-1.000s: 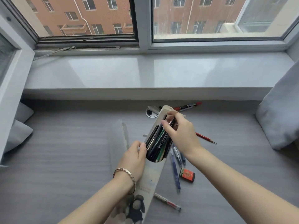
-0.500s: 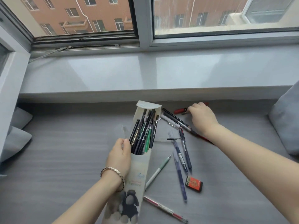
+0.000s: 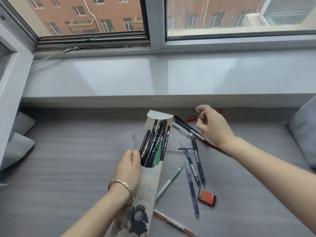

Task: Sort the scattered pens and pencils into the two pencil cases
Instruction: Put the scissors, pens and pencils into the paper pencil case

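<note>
We read "2B" on the red lead box (image 3: 206,197). Left hand (image 3: 128,168) clamps the pencil case (image 3: 150,183); right hand (image 3: 212,126) hovers, fingers apart, holding nothing.

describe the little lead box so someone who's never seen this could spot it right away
Start at the tall paper pencil case that the left hand holds upright on the grey bench. To its right lies a fan of loose pens; just below their tips sits a small flat red-orange box with a black end marked 2B. It is the only short, rectangular item there.
</note>
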`<state>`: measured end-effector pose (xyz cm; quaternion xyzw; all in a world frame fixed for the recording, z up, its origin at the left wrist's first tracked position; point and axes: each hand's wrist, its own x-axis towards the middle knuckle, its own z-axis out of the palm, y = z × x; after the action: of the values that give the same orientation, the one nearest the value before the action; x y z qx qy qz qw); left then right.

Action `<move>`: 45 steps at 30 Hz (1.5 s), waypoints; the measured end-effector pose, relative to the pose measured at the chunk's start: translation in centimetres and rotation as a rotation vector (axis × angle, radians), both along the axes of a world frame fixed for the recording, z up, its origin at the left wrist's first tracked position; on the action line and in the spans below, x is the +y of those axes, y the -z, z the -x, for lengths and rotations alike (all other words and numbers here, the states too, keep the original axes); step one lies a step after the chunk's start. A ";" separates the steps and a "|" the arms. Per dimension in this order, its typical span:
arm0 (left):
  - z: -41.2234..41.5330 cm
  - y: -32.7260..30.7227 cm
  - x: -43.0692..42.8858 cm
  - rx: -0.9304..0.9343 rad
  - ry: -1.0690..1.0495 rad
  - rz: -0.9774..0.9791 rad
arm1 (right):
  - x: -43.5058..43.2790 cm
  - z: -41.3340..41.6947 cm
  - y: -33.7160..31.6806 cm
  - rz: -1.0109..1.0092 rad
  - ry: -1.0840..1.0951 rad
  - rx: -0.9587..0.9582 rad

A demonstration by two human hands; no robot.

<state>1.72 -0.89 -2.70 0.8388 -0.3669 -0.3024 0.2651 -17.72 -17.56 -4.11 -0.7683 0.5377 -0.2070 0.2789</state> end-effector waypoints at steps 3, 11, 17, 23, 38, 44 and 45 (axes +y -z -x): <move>0.7 -0.2 0.0 0.017 0.022 -0.005 | 4.1 -3.0 -2.8 -0.164 0.134 -0.568; 1.4 -0.3 0.5 0.047 0.024 0.013 | 10.5 -6.4 -1.2 -0.155 -0.264 -0.167; 0.3 -0.3 0.2 0.014 -0.032 0.040 | 8.5 -4.8 -1.3 0.105 -0.271 -0.302; -0.8 -0.3 -0.1 0.002 -0.063 0.031 | 1.8 -1.3 1.6 -0.051 0.026 0.229; -0.9 -0.5 1.3 -0.011 -0.053 -0.012 | 2.5 -0.6 1.9 -0.405 -0.093 0.355; 0.7 -0.4 2.1 0.010 0.003 -0.013 | 7.4 -0.7 -2.6 -0.715 0.126 -0.635; 1.3 -0.3 2.3 0.021 0.019 -0.006 | 8.5 -1.0 -3.3 -0.746 0.142 -0.829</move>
<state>0.47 1.40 -2.36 0.8329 -0.3711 -0.3149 0.2634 -16.73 -9.04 -0.82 -0.4337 0.4701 -0.3057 0.7053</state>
